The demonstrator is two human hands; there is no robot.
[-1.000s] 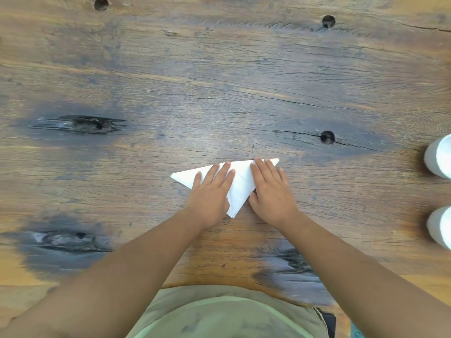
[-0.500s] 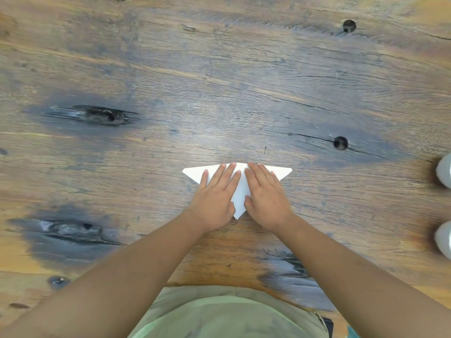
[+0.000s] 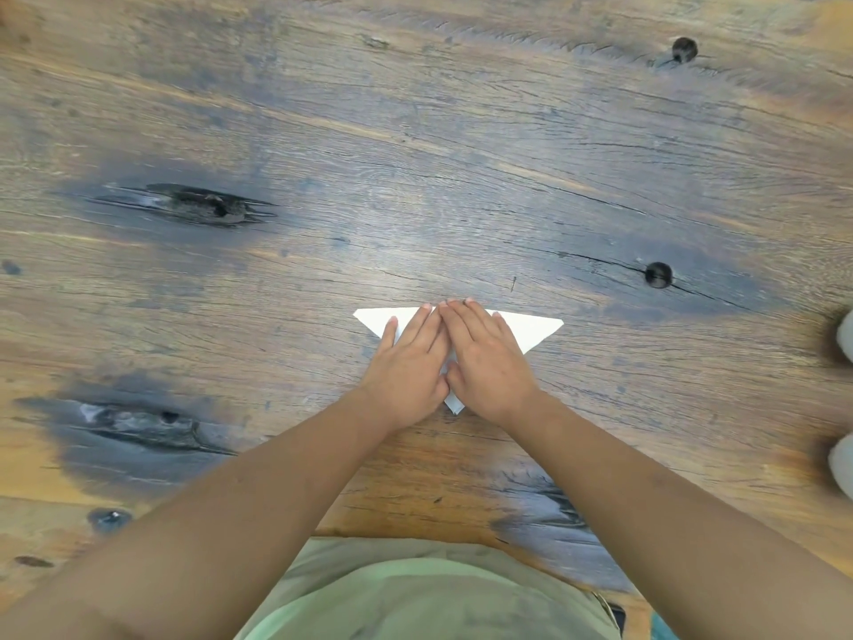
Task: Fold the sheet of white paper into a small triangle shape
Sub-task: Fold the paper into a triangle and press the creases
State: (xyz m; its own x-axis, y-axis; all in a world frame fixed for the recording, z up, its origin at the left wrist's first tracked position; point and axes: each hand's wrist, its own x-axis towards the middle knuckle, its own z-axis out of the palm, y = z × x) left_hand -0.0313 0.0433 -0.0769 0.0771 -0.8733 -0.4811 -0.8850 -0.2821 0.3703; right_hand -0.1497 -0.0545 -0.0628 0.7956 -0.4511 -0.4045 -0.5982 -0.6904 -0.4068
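Note:
The white paper (image 3: 531,331) lies folded into a flat triangle on the wooden table (image 3: 415,177); its long edge is the far one and its tip points toward me. My left hand (image 3: 408,362) presses palm-down on its left half. On the right half my right hand (image 3: 484,362) lies flat the same way. The index fingers touch along the middle, near the far edge. Only the two outer corners and the near tip (image 3: 454,405) show; the hands hide everything else.
Two white rounded objects (image 3: 845,337) (image 3: 842,459) poke in at the right edge of the table. Dark knots and holes mark the wood. The table's near edge runs just in front of my green shirt (image 3: 415,593).
Both hands have slid together over the middle of the triangle, so that the fingers now touch. The paper has turned slightly, and its far edge lies level.

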